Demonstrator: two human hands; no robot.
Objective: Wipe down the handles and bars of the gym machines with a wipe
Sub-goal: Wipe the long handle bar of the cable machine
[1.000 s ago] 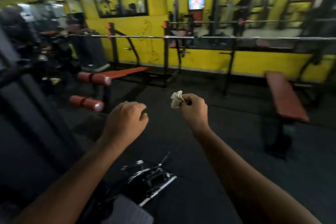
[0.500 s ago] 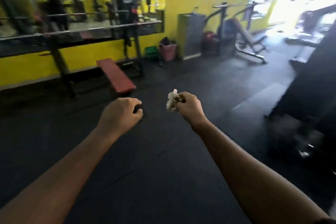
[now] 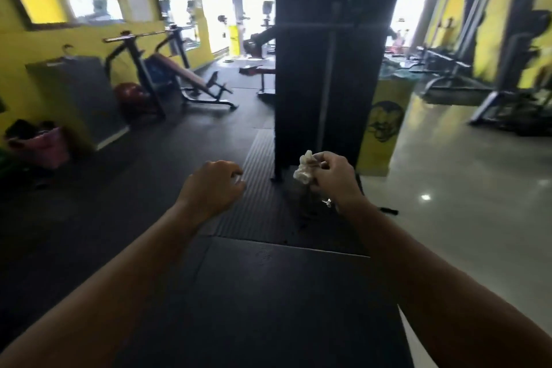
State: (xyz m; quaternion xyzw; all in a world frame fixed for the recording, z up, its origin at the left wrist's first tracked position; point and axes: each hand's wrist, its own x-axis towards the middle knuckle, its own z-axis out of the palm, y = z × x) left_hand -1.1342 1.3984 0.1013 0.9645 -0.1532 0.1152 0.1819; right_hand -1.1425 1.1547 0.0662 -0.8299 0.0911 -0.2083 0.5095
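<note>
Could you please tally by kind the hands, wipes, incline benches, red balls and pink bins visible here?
hands: 2, left hand and right hand
wipe: 1
incline bench: 1
red ball: 1
pink bin: 1
Total: 6

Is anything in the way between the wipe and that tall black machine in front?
No, nothing that shows. The right hand pinches the crumpled wipe in the air, and only bare floor mat lies between it and the tall black machine. The left hand is off to the side.
</note>
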